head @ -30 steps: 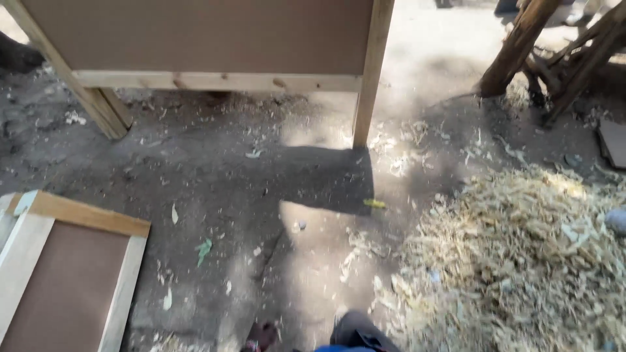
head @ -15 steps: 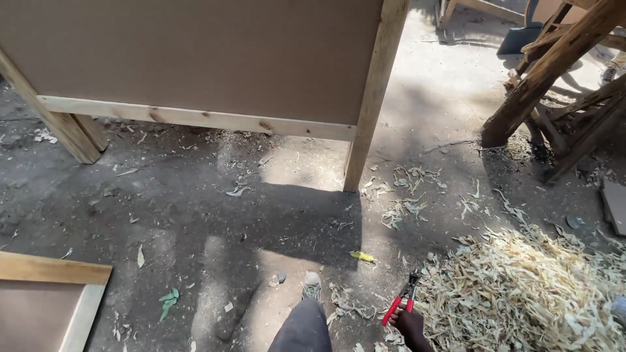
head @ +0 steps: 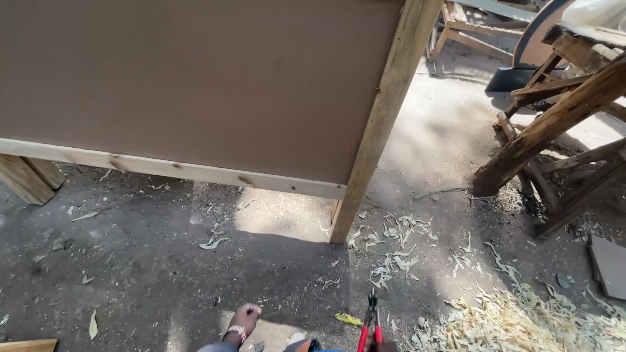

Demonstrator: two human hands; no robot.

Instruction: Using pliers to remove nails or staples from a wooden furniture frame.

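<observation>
My left hand [head: 245,320], a beaded band at its wrist, hangs low over the dirt ground with its fingers curled in and nothing in it. Only the top of my right hand [head: 380,345] shows at the bottom edge; it grips red-handled pliers [head: 372,321] whose dark jaws point up, away from me. Ahead stands a big brown board panel [head: 195,85] in a pale wooden frame, with a bottom rail [head: 169,168] and an upright post [head: 381,124]. Both hands are well short of the panel.
Wood shavings [head: 521,319] lie heaped at the lower right. A rough dark timber trestle [head: 554,130] stands to the right. A yellow scrap [head: 347,319] lies between my hands. The corner of another framed board [head: 26,344] shows at the bottom left.
The view has tilted up and come nearer the panel. My left hand has come into view, the pliers have shifted left, and the framed board on the ground has slid almost out of sight.
</observation>
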